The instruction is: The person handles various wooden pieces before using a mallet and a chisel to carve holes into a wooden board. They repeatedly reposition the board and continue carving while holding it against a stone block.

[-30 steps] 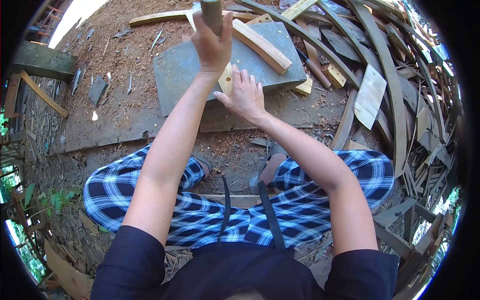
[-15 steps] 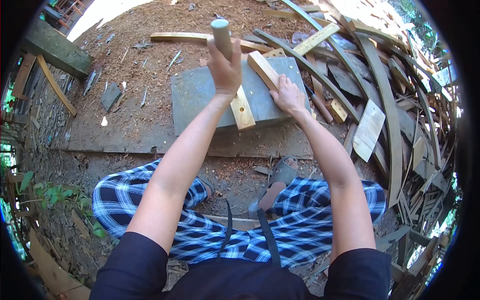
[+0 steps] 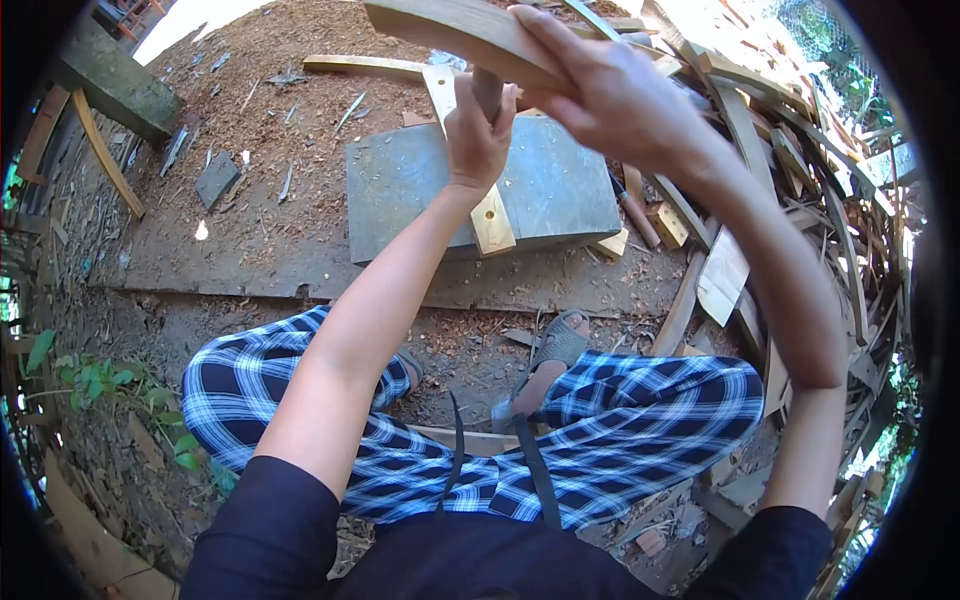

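Note:
My left hand (image 3: 478,145) is wrapped round the upright, thick round handle (image 3: 487,92) of what looks like a chisel; its blade is hidden behind the hand. Beneath lies a pale wooden strip (image 3: 492,228) with small holes, laid across a grey block (image 3: 560,190). Raised high on the right, my right hand (image 3: 630,95) grips one end of a long squared piece of wood (image 3: 450,35). That wood passes over the top of the handle in this view and hides its end.
A wooden-handled tool (image 3: 638,218) leans by the block's right side, near a small drilled wood block (image 3: 667,224). Curved boards and scrap (image 3: 740,150) pile up at right. Wood chips (image 3: 270,130) cover the ground behind. A concrete beam (image 3: 120,90) stands at left.
My right hand has lifted the squared piece of wood off the grey block, up and over the handle. My left hand has shifted slightly right, still gripping the handle.

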A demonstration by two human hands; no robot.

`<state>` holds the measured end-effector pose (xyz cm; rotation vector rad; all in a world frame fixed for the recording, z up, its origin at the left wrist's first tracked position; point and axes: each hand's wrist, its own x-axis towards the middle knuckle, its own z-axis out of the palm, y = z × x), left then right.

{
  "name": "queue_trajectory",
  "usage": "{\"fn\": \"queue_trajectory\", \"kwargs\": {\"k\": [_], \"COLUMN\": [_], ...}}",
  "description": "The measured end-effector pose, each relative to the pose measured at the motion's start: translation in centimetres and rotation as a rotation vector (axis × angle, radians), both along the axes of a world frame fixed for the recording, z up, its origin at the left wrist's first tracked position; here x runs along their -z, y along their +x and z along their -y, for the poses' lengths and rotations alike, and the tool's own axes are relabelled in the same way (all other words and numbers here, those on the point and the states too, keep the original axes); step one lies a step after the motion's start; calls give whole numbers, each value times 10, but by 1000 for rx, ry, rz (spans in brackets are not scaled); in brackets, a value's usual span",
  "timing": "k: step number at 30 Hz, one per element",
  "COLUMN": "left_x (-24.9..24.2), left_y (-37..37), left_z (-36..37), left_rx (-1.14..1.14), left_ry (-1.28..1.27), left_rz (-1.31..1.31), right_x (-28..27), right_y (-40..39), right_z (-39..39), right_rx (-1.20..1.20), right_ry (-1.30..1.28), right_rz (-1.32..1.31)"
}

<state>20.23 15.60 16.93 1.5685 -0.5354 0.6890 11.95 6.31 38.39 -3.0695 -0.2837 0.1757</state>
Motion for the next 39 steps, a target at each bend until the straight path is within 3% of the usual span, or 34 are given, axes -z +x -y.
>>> {"fn": "queue_trajectory", "kwargs": {"k": [1, 3, 4, 5, 7, 9, 10, 11, 13, 14, 16, 18, 19, 20, 21, 27, 29, 31, 33, 36, 38, 39], "left_x": [0, 4, 3, 6, 4, 1, -1, 1, 3, 4, 1, 0, -1, -2, -3, -3, -6, -5, 0, 4, 3, 3], "left_y": [3, 1, 0, -3, -1, 2, 0, -5, -2, 0, 0, -2, -1, -1, -2, -4, -5, -3, 2, 20, 28, 32], "left_z": [3, 7, 7, 9, 5, 3, 3, 4, 2, 1, 3, 4, 4, 4, 4, 4, 2, 3, 7, 10, 12, 9], "left_rx": [8, -73, -27, -22, -45, -47, -27, 16, -7, -32, 3, -3, -8, -6, 2, -21, -8, -2, 8, -66, -95, -103], "left_ry": [-2, 44, 0, 0, 17, 33, 17, 8, 17, 45, 56, 36, 19, 27, 24, 38, 13, 5, -4, -13, -64, -67], "left_rz": [2, 3, -41, -53, 16, -10, 9, 20, -33, -63, -111, -79, -62, -57, -73, -49, -29, -57, -87, 87, -190, -196], "right_x": [7, -22, -51, -56, -50, 12, 7, -5, 11, 27, 60, 108, 137, 184, 190, 246, 258, 253, 276, 289, 292, 293], "right_y": [8, 6, -23, 0, -13, -1, -19, -17, -11, -8, -5, -5, -4, 1, -8, -16, -20, -27, -28, -31, -31, -32], "right_z": [21, 16, -7, -2, 5, 22, 5, 14, 41, 47, 58, 66, 76, 91, 84, 69, 43, 4, -27, -45, -49, -50], "right_rx": [-210, -177, -31, -42, -286, -139, 210, 122, 47, 47, 336, 419, 510, 479, 560, 570, 223, 221, 299, 375, 400, 393], "right_ry": [-100, 187, 365, 543, 759, 102, 222, 110, 326, 325, 631, 658, 498, 313, 293, 123, -93, 204, 303, 429, 432, 429], "right_rz": [306, 422, 497, 690, 813, 474, 27, 54, 269, 248, 333, 223, 91, 136, -38, -124, 496, 235, 145, 215, 308, 300]}}
